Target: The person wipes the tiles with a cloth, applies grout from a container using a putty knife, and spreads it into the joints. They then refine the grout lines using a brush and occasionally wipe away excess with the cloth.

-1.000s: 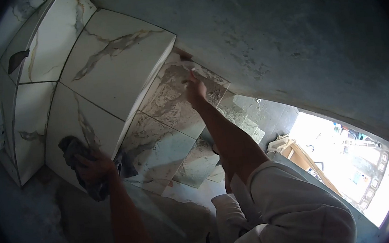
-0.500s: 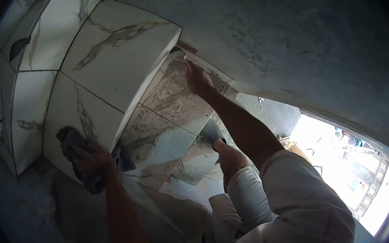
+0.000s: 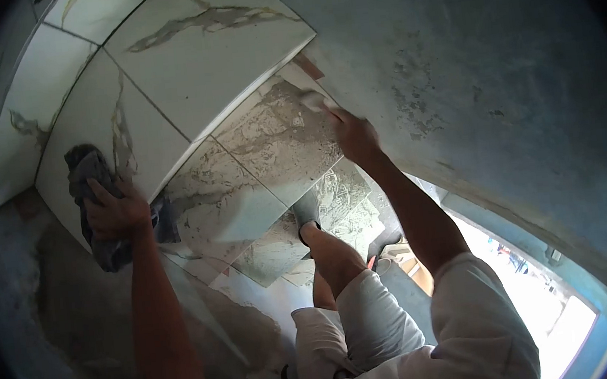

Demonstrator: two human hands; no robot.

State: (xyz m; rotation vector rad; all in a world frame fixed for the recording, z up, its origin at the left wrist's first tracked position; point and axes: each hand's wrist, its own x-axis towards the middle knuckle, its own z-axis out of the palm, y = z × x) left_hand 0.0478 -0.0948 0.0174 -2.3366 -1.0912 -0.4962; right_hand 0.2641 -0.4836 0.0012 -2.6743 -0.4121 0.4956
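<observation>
My left hand (image 3: pixel 117 209) presses a dark grey cloth (image 3: pixel 90 170) onto the edge of a white marble-patterned tile surface (image 3: pixel 84 115), with its fingers spread over the cloth. Part of the cloth hangs past the edge on the right. In my right hand (image 3: pixel 355 135) is a small tool with a pale, blurred end (image 3: pixel 313 101), held over dirty marble-patterned tiles (image 3: pixel 269 134) beside the wall. The fingers of that hand are closed round its handle.
A rough grey wall (image 3: pixel 452 65) runs along the right. My shoe (image 3: pixel 306 210) stands on the lower tiles. At the lower right are a bright doorway (image 3: pixel 503 287) and a light wooden object (image 3: pixel 415 270). A reddish piece (image 3: pixel 308 66) lies against the wall.
The view has shifted and turned. My right hand has moved the tool along the wall side, away from the corner by the reddish piece. My left hand still presses the cloth.
</observation>
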